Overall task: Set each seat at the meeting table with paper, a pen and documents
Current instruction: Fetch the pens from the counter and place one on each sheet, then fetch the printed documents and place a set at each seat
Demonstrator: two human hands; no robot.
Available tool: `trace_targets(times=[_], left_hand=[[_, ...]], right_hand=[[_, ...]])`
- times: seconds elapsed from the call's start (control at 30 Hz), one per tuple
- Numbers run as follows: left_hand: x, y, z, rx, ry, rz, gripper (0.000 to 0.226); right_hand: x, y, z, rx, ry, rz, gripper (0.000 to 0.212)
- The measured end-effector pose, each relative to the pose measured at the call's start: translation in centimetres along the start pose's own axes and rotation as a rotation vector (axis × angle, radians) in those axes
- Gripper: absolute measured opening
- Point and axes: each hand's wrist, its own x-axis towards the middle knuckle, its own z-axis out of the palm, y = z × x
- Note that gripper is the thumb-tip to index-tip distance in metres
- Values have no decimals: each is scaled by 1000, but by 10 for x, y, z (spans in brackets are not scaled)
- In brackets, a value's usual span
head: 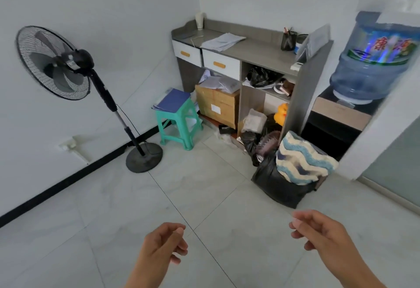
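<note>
Both empty | left hand point(161, 243) relaxed | right hand point(319, 231) relaxed | water jug label point(384, 49): red characters, blurred

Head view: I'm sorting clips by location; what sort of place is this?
Probably a small office's storage corner: a grey sideboard holding loose papers and a pen pot, beside a water dispenser.

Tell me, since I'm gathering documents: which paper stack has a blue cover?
The blue-covered stack on the green plastic stool; those on the grey desk top and the brown cardboard box are plain white.
</note>
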Motion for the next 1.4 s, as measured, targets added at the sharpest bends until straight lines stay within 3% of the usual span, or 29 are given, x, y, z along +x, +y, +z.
trace_targets(times=[0.27,0.53,0.67,0.97,1.2,1.4], left_hand=[[138,36,-29,-64,117,-65,15],[339,103,-78,-12,44,-28,15],[437,154,-92,47,-26,15,13],[616,222,-50,93,-173,-17,12],[750,289,-11,88,-128,-46,11],[837,339,21,53,-56,-27,13]], right_hand=[[168,-94,69,-85,-185,-67,10],[319,-147,153,-41,-86,31,11],[382,-196,174,-27,-5,-10,12],[541,-228,185,-22,64,45,12],[717,-286,171,48,38,59,12],[840,-357,167,-8,-59,-42,13]])
